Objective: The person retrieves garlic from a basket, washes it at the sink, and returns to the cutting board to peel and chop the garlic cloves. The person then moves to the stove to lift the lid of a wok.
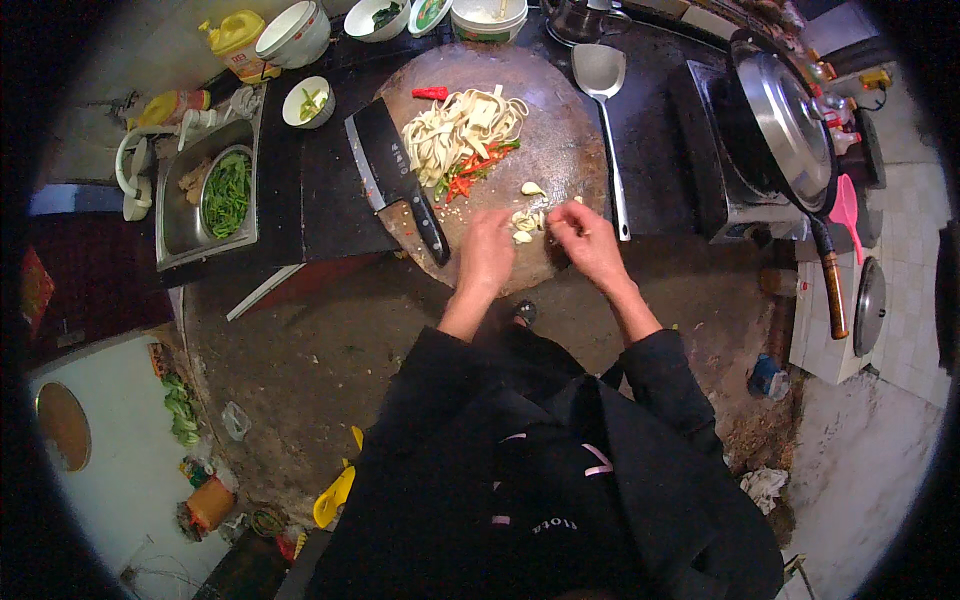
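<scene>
A round wooden chopping board (551, 112) lies before me. My left hand (486, 244) is at its near part, just left of a small pile of garlic cloves (527, 220); its fingertips are too unclear to show a hold. My right hand (583, 232) is right of the pile, thumb and fingers pinched around a small pale piece, seemingly garlic. One clove (533, 189) lies apart, farther back. Pale flat strips (465, 131) are heaped behind sliced red and green peppers (469, 171). A red pepper piece (430, 93) sits at the back left. A black cleaver (390, 154) rests across the board's left edge.
A metal spatula (600, 71) lies right of the board, beside a stove (701, 97) with a lidded pan (780, 112). At left are a white bowl (309, 102) and a sink (259, 150) holding a bowl of green vegetables (227, 196). More bowls (294, 34) line the back.
</scene>
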### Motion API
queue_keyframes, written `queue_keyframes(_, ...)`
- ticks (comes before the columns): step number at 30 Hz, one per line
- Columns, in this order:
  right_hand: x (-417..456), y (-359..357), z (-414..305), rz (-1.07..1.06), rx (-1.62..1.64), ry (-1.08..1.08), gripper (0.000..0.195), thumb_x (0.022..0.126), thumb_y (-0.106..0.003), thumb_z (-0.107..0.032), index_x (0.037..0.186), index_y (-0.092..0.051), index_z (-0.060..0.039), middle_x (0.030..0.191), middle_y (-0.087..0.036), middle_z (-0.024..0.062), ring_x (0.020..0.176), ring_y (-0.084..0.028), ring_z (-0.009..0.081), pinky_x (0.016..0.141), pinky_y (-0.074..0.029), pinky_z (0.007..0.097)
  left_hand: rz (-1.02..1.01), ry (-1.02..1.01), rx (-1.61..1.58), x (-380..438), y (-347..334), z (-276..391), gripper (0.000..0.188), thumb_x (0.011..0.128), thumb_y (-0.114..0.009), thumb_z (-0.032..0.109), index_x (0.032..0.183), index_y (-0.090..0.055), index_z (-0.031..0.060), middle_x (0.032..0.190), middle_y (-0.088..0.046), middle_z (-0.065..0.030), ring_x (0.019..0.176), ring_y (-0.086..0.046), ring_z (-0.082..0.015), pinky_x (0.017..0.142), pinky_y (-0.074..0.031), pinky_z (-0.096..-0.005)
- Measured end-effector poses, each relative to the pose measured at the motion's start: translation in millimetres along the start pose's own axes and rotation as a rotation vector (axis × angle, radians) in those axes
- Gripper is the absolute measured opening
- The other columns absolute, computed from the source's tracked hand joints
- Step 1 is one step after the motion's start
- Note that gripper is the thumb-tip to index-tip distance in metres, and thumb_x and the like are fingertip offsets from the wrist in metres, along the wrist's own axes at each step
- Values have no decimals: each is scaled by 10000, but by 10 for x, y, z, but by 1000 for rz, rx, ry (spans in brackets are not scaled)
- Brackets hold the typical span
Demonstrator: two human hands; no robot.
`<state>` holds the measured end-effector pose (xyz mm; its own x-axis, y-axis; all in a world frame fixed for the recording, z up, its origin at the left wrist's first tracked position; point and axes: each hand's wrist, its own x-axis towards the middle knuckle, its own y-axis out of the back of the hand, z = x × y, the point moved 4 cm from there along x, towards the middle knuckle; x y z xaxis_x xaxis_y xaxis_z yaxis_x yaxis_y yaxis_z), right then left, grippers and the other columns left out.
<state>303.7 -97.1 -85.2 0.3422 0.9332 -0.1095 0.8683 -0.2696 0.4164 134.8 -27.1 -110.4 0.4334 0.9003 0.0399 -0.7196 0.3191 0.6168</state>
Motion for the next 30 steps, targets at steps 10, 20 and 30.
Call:
queue_keyframes(10,123,39,264,-60,414,-229,117,963,-560,-169,911,-592,-70,702,-556,-29,602,-493,42,535,-384,200,0,212,-261,-98,-83,-131,273,930,-548,71,1187,-609,2,931,-645,-112,698,-645,-151,601,-545,-297)
queue_keyframes(20,383,-57,-49,62,-251,147,150,894,-612,-154,985,-592,-37,848,-611,150,756,-621,332,673,-490,413,32,260,-316,-37,-225,-88,241,913,-571,70,1131,-650,5,808,-658,-63,648,-643,-140,593,-531,-263)
queue_keyframes(30,308,-51,-175,-101,-9,77,190,942,-612,-201,970,-606,-12,728,-557,34,667,-522,151,611,-424,314,-75,222,-720,265,-99,193,241,905,-609,47,1145,-617,22,867,-663,-55,708,-644,-124,609,-521,-259)
